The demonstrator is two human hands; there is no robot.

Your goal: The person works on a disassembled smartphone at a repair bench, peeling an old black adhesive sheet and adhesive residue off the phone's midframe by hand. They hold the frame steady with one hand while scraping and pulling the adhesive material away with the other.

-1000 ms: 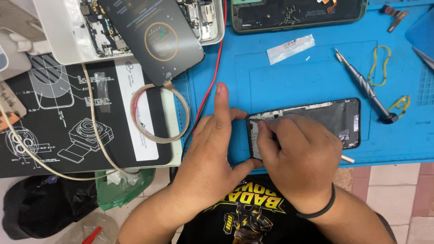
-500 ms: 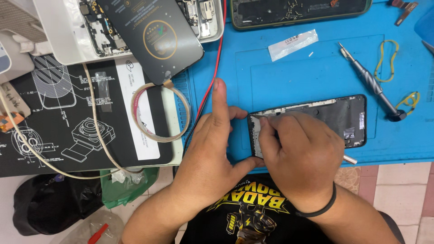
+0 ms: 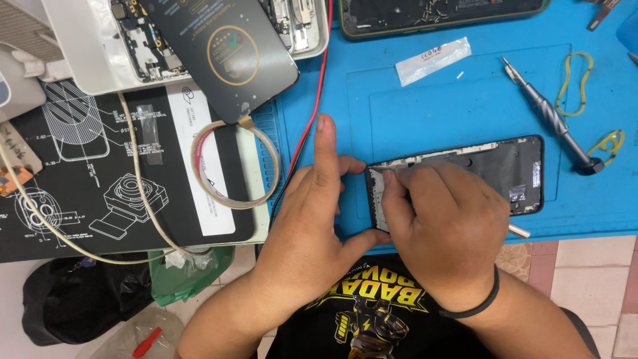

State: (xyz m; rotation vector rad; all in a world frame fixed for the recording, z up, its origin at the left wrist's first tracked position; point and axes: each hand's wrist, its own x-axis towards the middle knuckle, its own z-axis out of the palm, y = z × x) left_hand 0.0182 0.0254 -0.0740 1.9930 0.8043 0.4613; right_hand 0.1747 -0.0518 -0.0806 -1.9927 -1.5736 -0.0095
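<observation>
On the tabletop, head view: a blue silicone work mat (image 3: pixel 465 106) covers the right half, and a black mat printed with white technical drawings (image 3: pixel 86 173) covers the left half.
Work piece: black rectangular phone frame with its inside exposed (image 3: pixel 498 169), lying flat on the blue mat near the front edge, long side running left to right.
Left hand (image 3: pixel 312 226): rests on the blue mat at the frame's left end; thumb hooks under the near left corner, index finger points straight away from the body, the other fingers curl against the far left corner.
Left grip: fingers and thumb bracket the frame's left end and touch it; a loose clamp, not a closed fist.
Right hand (image 3: pixel 448 226): lies over the left half of the frame, covering it; black band on the wrist.
Right grip: fingertips drawn together at the frame's upper left corner; whether they pinch anything cannot be told. A thin pale rod (image 3: pixel 520 231) sticks out from under the hand to the right.
Right of frame: grey metal screwdriver with knurled shaft (image 3: pixel 548 114), lying diagonally, its thick end just beside the frame's far right corner.
Yellow loops: two yellow rubber bands (image 3: pixel 577 74), near the screwdriver.
Far side of mat: small clear plastic bag (image 3: pixel 432 60), well apart from the hands.
Centre: red wire (image 3: pixel 312 106), running from the top edge down toward the left hand.
Left of hands: ring of clear tape (image 3: pixel 234 165), on the black mat, beneath a dark glossy phone back panel (image 3: pixel 229 53).
</observation>
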